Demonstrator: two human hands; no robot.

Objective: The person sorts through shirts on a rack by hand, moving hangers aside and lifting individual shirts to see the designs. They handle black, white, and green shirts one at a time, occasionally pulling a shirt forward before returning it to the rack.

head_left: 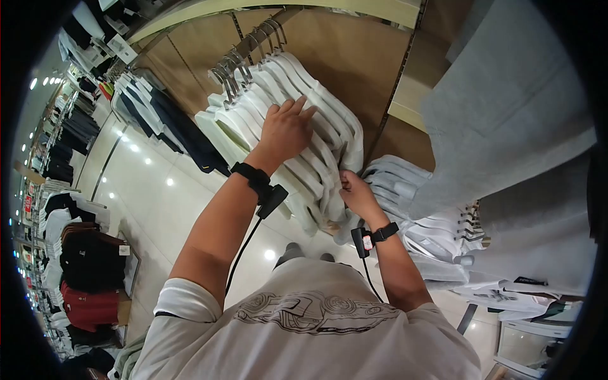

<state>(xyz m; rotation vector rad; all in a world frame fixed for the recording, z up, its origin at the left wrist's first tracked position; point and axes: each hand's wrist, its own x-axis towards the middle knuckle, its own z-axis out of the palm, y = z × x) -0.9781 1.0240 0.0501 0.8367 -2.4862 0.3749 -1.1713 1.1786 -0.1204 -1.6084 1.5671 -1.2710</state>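
White shirts (272,82) hang close together on metal hangers from a rail (244,45) in front of me. Across their shoulders rests my left hand (286,130), palm down with its fingers apart. Lower and to the right, my right hand (358,193) has curled fingers closed on the edge of a white shirt (345,149), near its sleeve or side. The fingertips of that hand are partly hidden by fabric. Each wrist wears a black strap with a small device and a cable.
Light grey shirts (396,174) hang just right of my right hand. A large grey garment (506,107) fills the upper right. Dark trousers (174,120) hang on the left. Farther left, past the shiny tiled floor (149,190), stands a rack with black shirts (92,259).
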